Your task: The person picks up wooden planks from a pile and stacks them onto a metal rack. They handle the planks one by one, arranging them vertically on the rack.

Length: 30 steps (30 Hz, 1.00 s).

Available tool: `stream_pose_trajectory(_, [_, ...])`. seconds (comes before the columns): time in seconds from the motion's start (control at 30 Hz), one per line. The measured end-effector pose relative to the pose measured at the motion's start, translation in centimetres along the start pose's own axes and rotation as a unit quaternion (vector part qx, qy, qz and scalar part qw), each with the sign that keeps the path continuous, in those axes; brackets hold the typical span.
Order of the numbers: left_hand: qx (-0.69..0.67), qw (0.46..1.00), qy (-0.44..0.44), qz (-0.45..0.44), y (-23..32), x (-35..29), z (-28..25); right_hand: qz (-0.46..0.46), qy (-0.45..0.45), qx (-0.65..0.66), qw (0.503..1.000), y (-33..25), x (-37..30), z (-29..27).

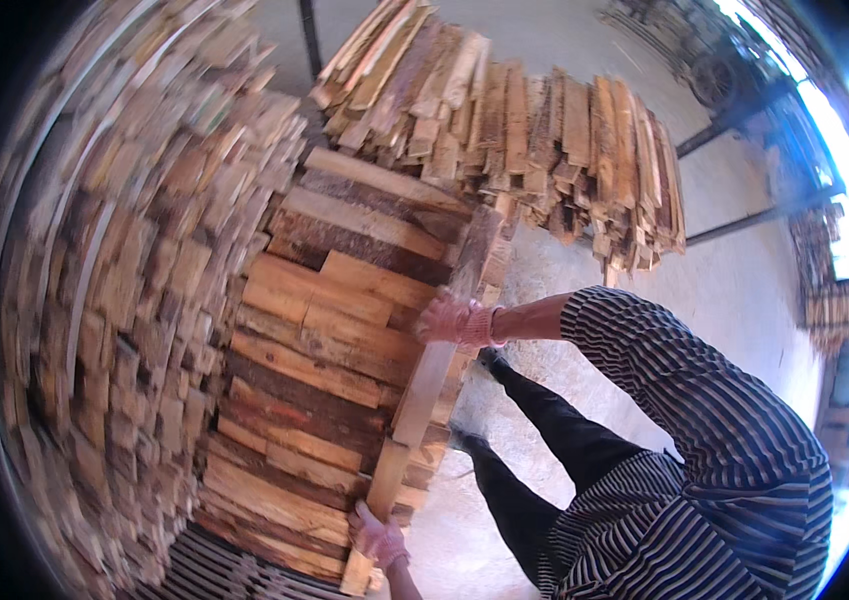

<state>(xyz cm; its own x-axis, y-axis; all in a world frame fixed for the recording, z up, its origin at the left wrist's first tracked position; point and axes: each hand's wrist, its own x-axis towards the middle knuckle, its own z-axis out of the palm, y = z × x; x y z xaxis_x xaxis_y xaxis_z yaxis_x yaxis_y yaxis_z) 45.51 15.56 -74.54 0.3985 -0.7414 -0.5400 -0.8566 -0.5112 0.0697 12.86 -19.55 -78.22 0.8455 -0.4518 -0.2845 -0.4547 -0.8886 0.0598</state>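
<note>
My right hand (459, 318), in a pink knit glove, lies over a long greyish wooden board (424, 395), with fingers curled on its upper face. Closer to the lower edge, my left hand (379, 538), gloved alike, grips the side of a paler wooden board (387, 480), its thumb on top. The boards run end to end along the near edge of a stack of short wooden slats (334, 330). These slats lie side by side across the stack, brown and orange-tan, some with dark bark. Motion blur softens both hands, and some fingertips are hidden.
A tall wall of stacked timber (144, 300) rises along the left. Another heap of wooden pieces (544, 130) lies at the far side, beside metal bars. Dark slatted bars (224, 570) show at the lower left. My legs stand on the pale concrete floor (544, 270), close to the stack.
</note>
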Motion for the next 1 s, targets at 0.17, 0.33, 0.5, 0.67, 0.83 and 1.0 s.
stream_pose_trajectory(0.17, [0.018, 1.000, 0.017, -0.009, -1.7, 0.1, 0.8, 0.038, 0.039, 0.041, 0.998, -1.6, 1.0, -0.2])
stream_pose_trajectory(0.33, [0.023, 0.998, -0.051, -0.025, 0.7, 1.1, -0.2, 0.007, -0.001, 0.021, 1.000, -1.1, 0.5, 1.6])
stream_pose_trajectory(0.5, [0.092, 0.978, -0.154, -0.108, 1.7, 3.0, -1.5, 0.031, 0.071, 0.002, 0.997, -2.6, 2.2, 1.9])
stream_pose_trajectory(0.67, [0.022, 0.998, -0.049, 0.015, 7.6, 7.2, -4.1, 0.043, 0.096, 0.104, 0.989, -2.6, 2.1, 3.8])
stream_pose_trajectory(0.83, [-0.186, 0.974, 0.063, 0.115, 30.4, 10.6, -10.9, 0.090, 0.203, 0.261, 0.939, 1.0, -1.8, 1.7])
stream_pose_trajectory(1.0, [-0.390, 0.887, 0.046, 0.243, 47.7, 14.4, -11.6, 0.479, 0.290, 0.231, 0.795, 19.4, -17.4, -4.3])
